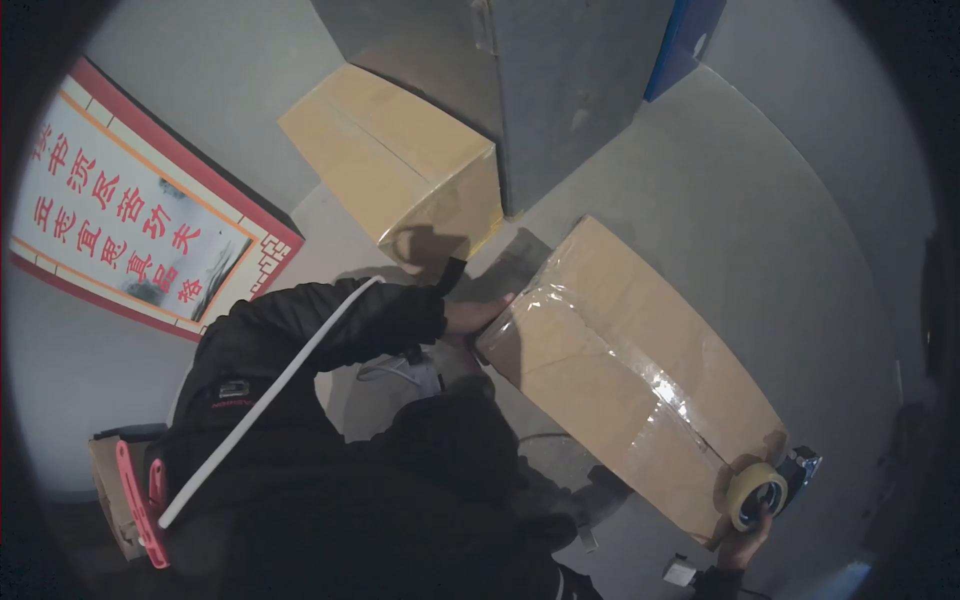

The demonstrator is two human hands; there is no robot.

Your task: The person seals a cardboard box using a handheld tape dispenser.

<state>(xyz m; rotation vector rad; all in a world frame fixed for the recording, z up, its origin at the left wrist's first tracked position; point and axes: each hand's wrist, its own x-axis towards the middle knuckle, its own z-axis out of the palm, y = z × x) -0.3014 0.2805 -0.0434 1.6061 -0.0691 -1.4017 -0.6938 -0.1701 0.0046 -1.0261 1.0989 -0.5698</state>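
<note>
Lying on the grey floor [800,250], a long cardboard box [620,370] is steadied and taped.

Its long axis runs diagonally from upper left to lower right. The near end is pressed by the flat left hand [470,316]; a tape dispenser [760,492] is gripped by the right hand [742,545] at the far end. A second box [390,160] and a red-framed sign [140,210] are seen behind.

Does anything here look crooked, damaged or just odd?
Only slightly: the clear tape along the long cardboard box looks wrinkled and shiny rather than flat. The right hand holds a tape dispenser at its far end; the left hand steadies the near end.
</note>
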